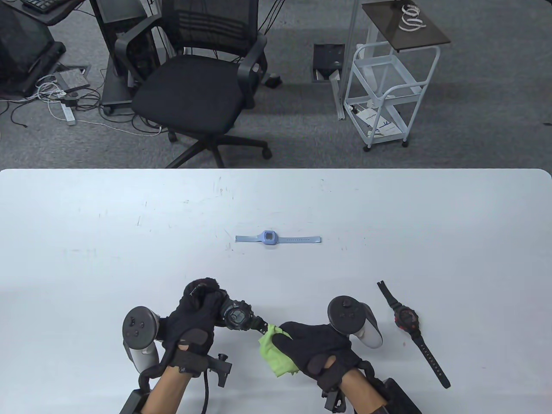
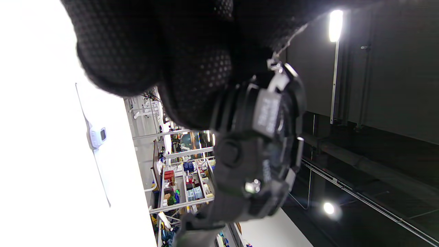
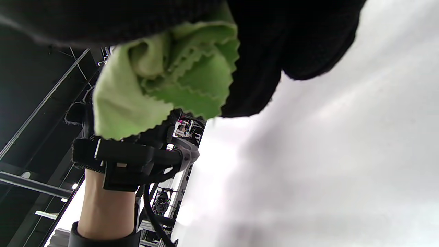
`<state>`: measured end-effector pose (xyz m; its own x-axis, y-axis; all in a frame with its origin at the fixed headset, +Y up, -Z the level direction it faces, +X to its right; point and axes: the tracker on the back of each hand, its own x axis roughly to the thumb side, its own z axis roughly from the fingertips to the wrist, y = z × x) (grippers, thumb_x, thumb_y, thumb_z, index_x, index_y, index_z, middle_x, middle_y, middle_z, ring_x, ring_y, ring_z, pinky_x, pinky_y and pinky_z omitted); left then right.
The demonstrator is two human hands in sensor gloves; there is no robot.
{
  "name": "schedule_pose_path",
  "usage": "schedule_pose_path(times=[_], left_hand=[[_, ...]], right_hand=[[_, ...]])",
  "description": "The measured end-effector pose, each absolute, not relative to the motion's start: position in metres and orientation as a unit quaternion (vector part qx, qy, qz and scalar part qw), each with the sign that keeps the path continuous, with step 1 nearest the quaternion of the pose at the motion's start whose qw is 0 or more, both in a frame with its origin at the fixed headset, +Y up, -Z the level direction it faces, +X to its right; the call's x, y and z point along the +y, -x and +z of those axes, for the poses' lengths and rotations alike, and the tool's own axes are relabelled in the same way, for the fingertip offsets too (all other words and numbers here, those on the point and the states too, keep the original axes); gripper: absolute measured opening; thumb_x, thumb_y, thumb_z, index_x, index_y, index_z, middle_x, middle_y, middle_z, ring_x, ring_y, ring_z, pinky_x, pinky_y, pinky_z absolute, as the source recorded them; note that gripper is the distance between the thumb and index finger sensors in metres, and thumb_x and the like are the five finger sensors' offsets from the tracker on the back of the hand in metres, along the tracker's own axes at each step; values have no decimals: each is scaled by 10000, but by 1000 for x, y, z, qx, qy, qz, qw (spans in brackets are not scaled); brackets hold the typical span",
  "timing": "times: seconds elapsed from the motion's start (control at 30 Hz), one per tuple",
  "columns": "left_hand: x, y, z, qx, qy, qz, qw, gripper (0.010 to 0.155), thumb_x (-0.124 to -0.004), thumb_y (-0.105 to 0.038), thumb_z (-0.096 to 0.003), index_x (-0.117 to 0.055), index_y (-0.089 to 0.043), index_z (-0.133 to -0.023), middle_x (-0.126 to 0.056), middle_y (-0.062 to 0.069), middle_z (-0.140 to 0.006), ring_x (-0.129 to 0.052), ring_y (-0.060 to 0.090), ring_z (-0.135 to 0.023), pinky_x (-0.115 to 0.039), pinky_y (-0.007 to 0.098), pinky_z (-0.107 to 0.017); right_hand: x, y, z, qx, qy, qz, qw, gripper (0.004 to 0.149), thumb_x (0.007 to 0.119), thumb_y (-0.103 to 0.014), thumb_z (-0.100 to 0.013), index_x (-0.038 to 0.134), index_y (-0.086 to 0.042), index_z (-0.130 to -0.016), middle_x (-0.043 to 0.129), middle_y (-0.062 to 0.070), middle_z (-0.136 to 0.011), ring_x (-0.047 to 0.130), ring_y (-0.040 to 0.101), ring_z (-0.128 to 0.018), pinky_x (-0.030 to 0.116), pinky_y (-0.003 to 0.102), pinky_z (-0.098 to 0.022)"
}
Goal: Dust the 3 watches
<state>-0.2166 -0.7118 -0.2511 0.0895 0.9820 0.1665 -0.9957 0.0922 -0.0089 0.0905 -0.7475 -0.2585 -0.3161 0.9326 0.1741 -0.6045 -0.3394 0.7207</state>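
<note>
My left hand [image 1: 198,312] grips a chunky black digital watch [image 1: 236,314] by one strap, face up, just above the table. In the left wrist view the watch case [image 2: 264,151] fills the middle under my gloved fingers [image 2: 178,58]. My right hand [image 1: 315,345] pinches a light green cloth [image 1: 274,351] against the watch's other strap end. The cloth [image 3: 164,82] bunches under my right fingers. A light blue watch [image 1: 269,238] lies flat mid-table, also seen as the small blue watch [image 2: 97,135]. A black and red watch [image 1: 407,321] lies to the right of my right hand.
The white table [image 1: 108,241] runs the full width, its far edge before a black office chair [image 1: 198,82] and a white wire trolley [image 1: 388,90] on the grey carpet. In the right wrist view my left wrist strap [image 3: 123,161] shows.
</note>
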Motion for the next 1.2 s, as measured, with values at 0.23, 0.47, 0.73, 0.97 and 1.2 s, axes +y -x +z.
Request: schedule_pose_path(times=[0.23, 0.47, 0.73, 0.97, 1.2], left_hand=[[-711, 218, -251, -64, -56, 672, 735, 449, -770, -317, -500, -727, -160, -919, -927, 63, -754, -1107, 197, -401, -949, 425, -359], [-710, 218, -251, -63, -57, 673, 735, 450, -769, -318, -500, -725, -161, -920, -926, 63, -756, -1107, 195, -403, -950, 424, -360], [-710, 220, -251, -59, -61, 675, 733, 451, -770, -317, -500, -724, -161, -920, -926, 62, -756, -1107, 194, -403, -949, 425, -361], [-709, 222, -251, -57, -65, 677, 731, 449, -769, -318, -501, -726, -161, -920, -925, 62, -757, -1106, 194, -405, -949, 424, -363], [-709, 224, -251, -55, -68, 676, 732, 449, -770, -317, -500, -727, -161, -918, -926, 63, -756, -1106, 191, -407, -950, 423, -364]], right_hand=[[-749, -90, -259, 280, -298, 760, 505, 486, 690, -498, -680, 750, -115, -974, 950, -14, -736, 1004, 162, -635, 766, 519, -589], [-743, -92, -258, 269, -300, 773, 491, 486, 689, -510, -673, 776, -123, -954, 959, -11, -718, 1007, 162, -621, 769, 517, -584], [-743, -93, -258, 258, -293, 782, 485, 486, 690, -527, -676, 796, -126, -927, 974, -28, -685, 1023, 145, -589, 788, 505, -564], [-745, -90, -258, 280, -306, 767, 489, 493, 682, -480, -670, 700, -129, -1015, 917, -4, -784, 975, 179, -679, 742, 532, -613], [-745, -93, -258, 262, -288, 783, 485, 493, 681, -531, -675, 789, -125, -934, 972, -35, -683, 1024, 137, -582, 793, 499, -560]])
